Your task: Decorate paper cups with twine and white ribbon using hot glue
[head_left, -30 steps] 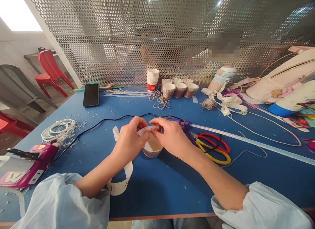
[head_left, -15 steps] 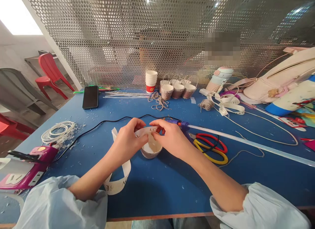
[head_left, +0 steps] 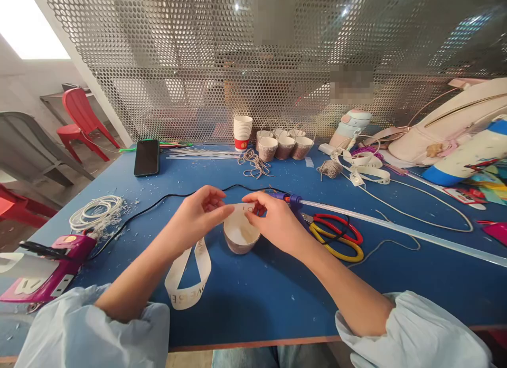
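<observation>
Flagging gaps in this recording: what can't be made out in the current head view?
All in the head view:
Ribbon: stretch behind the left hand.
Scissors: blade tips behind the right hand.
Clear stick: far end cut off by the right edge.
Perforated panel: shapes there blurred.

And look at that wardrobe: a pale blue left sleeve, roomy and billowing, its cloth running into soft creases, with a right sleeve to match! Both bunch up around the forearms (plenty of fabric to spare there), leaving the left hand and right hand bare. And down below, faded blue denim covers the legs!
</observation>
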Demonstrator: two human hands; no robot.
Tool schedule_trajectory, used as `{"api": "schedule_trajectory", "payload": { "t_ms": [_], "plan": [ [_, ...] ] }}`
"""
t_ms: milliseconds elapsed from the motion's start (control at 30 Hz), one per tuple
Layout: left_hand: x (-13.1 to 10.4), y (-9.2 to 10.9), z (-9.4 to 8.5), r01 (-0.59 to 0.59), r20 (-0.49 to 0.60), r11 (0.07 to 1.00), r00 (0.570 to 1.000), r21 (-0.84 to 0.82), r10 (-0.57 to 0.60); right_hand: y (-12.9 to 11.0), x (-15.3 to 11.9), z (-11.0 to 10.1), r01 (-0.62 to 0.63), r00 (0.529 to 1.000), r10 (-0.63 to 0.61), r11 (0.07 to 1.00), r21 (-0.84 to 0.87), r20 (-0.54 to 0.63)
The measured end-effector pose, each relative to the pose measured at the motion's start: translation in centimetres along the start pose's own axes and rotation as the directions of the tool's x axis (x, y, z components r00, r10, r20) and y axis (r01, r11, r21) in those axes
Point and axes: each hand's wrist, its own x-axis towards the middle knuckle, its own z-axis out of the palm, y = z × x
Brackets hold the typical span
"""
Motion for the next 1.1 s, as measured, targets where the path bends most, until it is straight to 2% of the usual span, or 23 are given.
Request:
{"api": "schedule_trajectory", "payload": {
  "t_ms": [200, 333, 500, 633, 733, 867, 1000, 1100],
  "plan": [
    [-0.3, -0.1, -2.7, 0.028, 0.193, 0.997, 0.98, 0.073, -0.041, -0.3, -0.5, -0.5, -0.029, 0.999, 0.03, 1.0, -0.009, 0.033],
    [-0.5, -0.6, -3.9, -0.035, 0.327, 0.979, 0.945, 0.2, -0.033, -0.2, -0.9, -0.9, 0.046, 0.999, -0.046, 0.999, 0.004, -0.014],
    [-0.7, -2.0, -4.1, -0.091, 0.348, 0.89, 0.934, 0.448, -0.08, -0.7, -2.0, -1.9, 0.174, 0.976, -0.185, 0.98, -0.101, -0.113],
    [-0.7, -2.5, -3.8, -0.153, 0.313, 0.843, 0.95, 0.516, -0.02, -1.0, -4.2, -3.6, 0.196, 0.967, -0.219, 0.966, -0.168, -0.13],
    [-0.8, -2.2, -3.7, -0.199, 0.259, 0.85, 0.963, 0.488, 0.077, -0.1, -6.3, -5.6, 0.113, 0.988, -0.133, 0.968, -0.224, -0.08],
    [-0.9, -1.7, -3.5, -0.29, 0.202, 0.87, 0.953, 0.398, 0.225, 2.8, -7.5, -8.3, -0.092, 0.996, 0.089, 0.938, -0.335, -0.023],
    [-0.7, -1.5, -3.4, -0.462, 0.252, 0.816, 0.884, 0.349, 0.393, 5.4, -6.3, -9.0, -0.186, 0.981, 0.192, 0.868, -0.46, -0.034],
    [-0.2, -1.4, -3.3, -0.538, 0.345, 0.784, 0.832, 0.31, 0.435, 6.4, -4.8, -8.5, -0.174, 0.982, 0.191, 0.88, -0.441, -0.005]
  ]
}}
